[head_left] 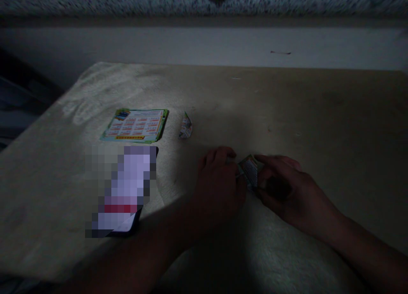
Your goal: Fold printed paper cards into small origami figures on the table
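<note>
A small folded piece of printed paper (249, 168), greenish with fine print, is held low over the table between my two hands. My left hand (219, 179) is closed on its left side with the fingers curled, and the back of the hand hides part of it. From the right, my right hand (283, 185) pinches the paper's edge between thumb and fingers. Farther off, another folded printed piece (185, 127) stands by itself on the table. To its left lies a stack of printed cards (137, 126) with green borders. The dim light hides the exact finger contacts.
A phone (127, 183) with a lit, pixelated screen lies left of my left forearm, nearer than the cards. Under everything is a pale, worn table (318, 111). Its far edge meets a white wall (191, 45), with a speckled ledge (159, 5) above.
</note>
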A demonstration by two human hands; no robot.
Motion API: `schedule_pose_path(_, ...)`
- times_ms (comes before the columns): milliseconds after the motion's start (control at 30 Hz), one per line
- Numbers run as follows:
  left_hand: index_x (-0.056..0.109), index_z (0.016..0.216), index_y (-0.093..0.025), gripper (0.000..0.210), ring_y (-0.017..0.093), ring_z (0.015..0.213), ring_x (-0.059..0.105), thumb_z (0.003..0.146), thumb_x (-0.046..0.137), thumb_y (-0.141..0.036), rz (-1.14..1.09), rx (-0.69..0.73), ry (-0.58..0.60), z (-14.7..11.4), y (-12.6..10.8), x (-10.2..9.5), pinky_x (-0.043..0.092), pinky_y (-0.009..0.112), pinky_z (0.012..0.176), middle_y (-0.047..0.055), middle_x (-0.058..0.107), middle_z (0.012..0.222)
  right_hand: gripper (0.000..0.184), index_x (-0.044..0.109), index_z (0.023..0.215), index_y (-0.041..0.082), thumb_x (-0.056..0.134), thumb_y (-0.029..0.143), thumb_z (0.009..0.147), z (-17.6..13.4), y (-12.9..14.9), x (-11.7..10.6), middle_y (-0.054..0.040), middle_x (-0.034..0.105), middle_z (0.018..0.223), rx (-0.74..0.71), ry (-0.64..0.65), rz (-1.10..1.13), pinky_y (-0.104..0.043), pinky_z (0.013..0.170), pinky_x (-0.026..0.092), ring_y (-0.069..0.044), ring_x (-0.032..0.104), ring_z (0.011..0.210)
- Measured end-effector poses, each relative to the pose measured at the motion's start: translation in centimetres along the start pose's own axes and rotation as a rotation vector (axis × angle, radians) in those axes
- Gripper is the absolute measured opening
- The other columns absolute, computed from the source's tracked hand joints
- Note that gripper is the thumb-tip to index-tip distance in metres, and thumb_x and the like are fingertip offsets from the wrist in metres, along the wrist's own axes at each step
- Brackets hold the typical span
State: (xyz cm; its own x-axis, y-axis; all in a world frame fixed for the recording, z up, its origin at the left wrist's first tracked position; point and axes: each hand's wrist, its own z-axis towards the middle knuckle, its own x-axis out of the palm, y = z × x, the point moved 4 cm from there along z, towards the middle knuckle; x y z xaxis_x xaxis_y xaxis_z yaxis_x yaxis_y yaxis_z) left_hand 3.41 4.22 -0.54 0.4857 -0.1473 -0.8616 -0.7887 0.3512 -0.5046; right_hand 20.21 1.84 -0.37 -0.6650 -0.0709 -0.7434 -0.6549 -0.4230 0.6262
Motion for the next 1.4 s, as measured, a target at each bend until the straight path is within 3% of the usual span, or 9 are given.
schedule_pose_path(333, 0.073, 0.085, -0.017, 0.016, 0.030, 0.118, 0.052, 0.089, 0.060, -0.025, -0.002, 0.006, -0.004, 0.0, 0.0, 0.1, 0.041, 0.053, 0.102, 0.011, 0.059, 0.124, 0.055, 0.049, 0.137, 0.025, 0.066, 0.016, 0.085, -0.1, -0.2, 0.0, -0.0022, 0.072, 0.091, -0.013, 0.004, -0.028, -0.048, 0.095, 0.046, -0.026, 0.067, 0.099)
schedule_pose_path(500, 0.073, 0.086, -0.017, 0.017, 0.031, 0.119, 0.052, 0.089, 0.059, -0.026, 0.002, 0.008, 0.002, 0.0, 0.1, 0.1, 0.041, 0.054, 0.102, 0.011, 0.059, 0.125, 0.062, 0.043, 0.143, 0.025, 0.065, 0.015, 0.086, 0.0, 0.2, -0.2, -0.0015, 0.070, 0.092, -0.029, 0.017, -0.012, -0.047, 0.097, 0.045, -0.024, 0.066, 0.098)
schedule_pose_path(733, 0.073, 0.088, -0.017, 0.016, 0.031, 0.119, 0.053, 0.088, 0.060, -0.027, 0.016, 0.004, 0.008, 0.1, -0.1, 0.0, 0.042, 0.054, 0.101, 0.011, 0.060, 0.124, 0.038, 0.058, 0.129, 0.025, 0.063, 0.016, 0.092, 0.2, 1.0, -0.4, -0.0038, 0.070, 0.098, -0.188, 0.080, -0.191, -0.051, 0.104, 0.038, -0.022, 0.063, 0.094)
schedule_pose_path(900, 0.072, 0.085, -0.017, 0.015, 0.031, 0.119, 0.052, 0.088, 0.060, -0.026, 0.008, -0.005, 0.007, 0.0, -0.1, -0.1, 0.041, 0.054, 0.101, 0.011, 0.059, 0.124, 0.025, 0.068, 0.118, 0.022, 0.063, 0.021, 0.094, 0.1, 1.1, -0.3, -0.0053, 0.066, 0.095, -0.188, 0.087, -0.303, -0.055, 0.102, 0.036, -0.024, 0.058, 0.093)
schedule_pose_path(1400, 0.071, 0.080, -0.018, 0.016, 0.030, 0.118, 0.053, 0.089, 0.060, -0.027, 0.012, 0.014, -0.019, 0.0, -0.1, 0.0, 0.042, 0.053, 0.101, 0.010, 0.060, 0.123, 0.025, 0.073, 0.116, 0.027, 0.058, 0.026, 0.096, 0.2, 0.8, 0.1, -0.0071, 0.061, 0.092, -0.136, 0.124, -0.396, -0.055, 0.099, 0.037, -0.027, 0.055, 0.092)
